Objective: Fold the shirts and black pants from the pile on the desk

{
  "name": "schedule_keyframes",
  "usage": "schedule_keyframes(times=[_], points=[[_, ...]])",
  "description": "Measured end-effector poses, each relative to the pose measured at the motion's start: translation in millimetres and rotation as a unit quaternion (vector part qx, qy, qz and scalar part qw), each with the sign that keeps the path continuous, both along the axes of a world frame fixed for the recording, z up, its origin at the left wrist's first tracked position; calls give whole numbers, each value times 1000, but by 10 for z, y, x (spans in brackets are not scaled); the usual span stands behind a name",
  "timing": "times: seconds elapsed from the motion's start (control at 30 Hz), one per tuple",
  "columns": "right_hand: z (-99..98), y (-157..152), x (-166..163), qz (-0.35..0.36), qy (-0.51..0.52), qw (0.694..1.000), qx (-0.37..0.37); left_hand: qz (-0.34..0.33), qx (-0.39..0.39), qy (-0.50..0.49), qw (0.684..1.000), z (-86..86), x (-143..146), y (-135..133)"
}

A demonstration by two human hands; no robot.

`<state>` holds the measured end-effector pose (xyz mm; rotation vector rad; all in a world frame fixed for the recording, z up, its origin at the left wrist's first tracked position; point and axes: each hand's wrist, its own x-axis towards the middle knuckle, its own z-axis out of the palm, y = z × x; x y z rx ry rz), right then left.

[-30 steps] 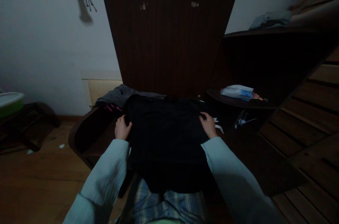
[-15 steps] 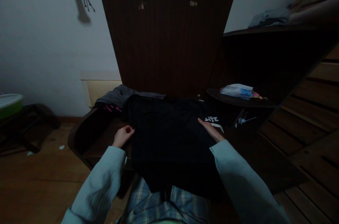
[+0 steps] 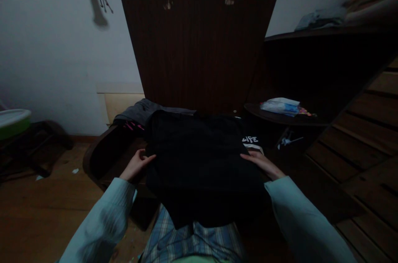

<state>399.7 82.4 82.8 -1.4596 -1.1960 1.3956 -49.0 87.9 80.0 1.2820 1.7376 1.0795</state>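
A black garment (image 3: 199, 159) is spread over the dark wooden bench, its lower part draping toward my knees; the dim light hides its exact kind. With thumb and fingers, my left hand (image 3: 137, 164) pinches its left edge. Opposite, my right hand (image 3: 261, 162) grips the right edge about level with the left one. White lettering (image 3: 250, 139) reading "LIFE" and a white band show just beyond my right hand; whether they belong to this garment or one beneath, I cannot tell. A grey cloth (image 3: 139, 110) lies behind at the left, over dark fabric with pink marks.
The bench's curved arm (image 3: 90, 159) rises at the left. A tall dark panel (image 3: 199, 39) stands behind. On the right, a low shelf (image 3: 289, 121) bears a plastic packet (image 3: 281, 106). At far left, a green-and-white tub (image 3: 14, 124) sits on a dark stool.
My right hand has moved right and turned from lying flat to gripping the garment's edge. My left hand has shifted slightly left, and the cloth between them is pulled wider. More of the lettering shows upright.
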Motion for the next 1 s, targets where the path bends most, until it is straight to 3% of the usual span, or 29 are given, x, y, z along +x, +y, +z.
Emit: schedule_keyframes(times=[0.1, 0.23, 0.37, 0.47, 0.53, 0.6, 0.67, 0.8, 0.9, 1.0], points=[[-2, -103, 43, 35, -16, 999, 4, -28, 22, -63, 997, -29, -29, -80], [1, -149, 37, 16, 15, 998, 60, -13, 39, -176, 984, -65, -182, -74], [-52, -159, -11, 5, -2, 998, 59, -7, 50, -136, 989, -15, -235, -113], [-104, -174, -8, 20, -27, 998, 50, -113, 79, -39, 990, 97, -207, -216], [-128, -182, 16, 30, -32, 998, 50, -205, 55, 10, 977, 157, -222, -284], [-145, -184, 45, 37, -35, 997, 53, -256, 11, 14, 967, 159, -277, -326], [-159, -178, 64, 45, -36, 997, 59, -223, -4, -42, 974, 101, -345, -339], [-175, -159, 64, 60, -33, 995, 66, -80, 2, -212, 974, 11, -384, -334], [-157, -157, 50, 51, -43, 996, 63, -97, -37, -250, 963, 98, -306, -336], [-113, -181, 45, 39, -38, 997, 53, -117, -56, -223, 966, 198, -245, -319]])
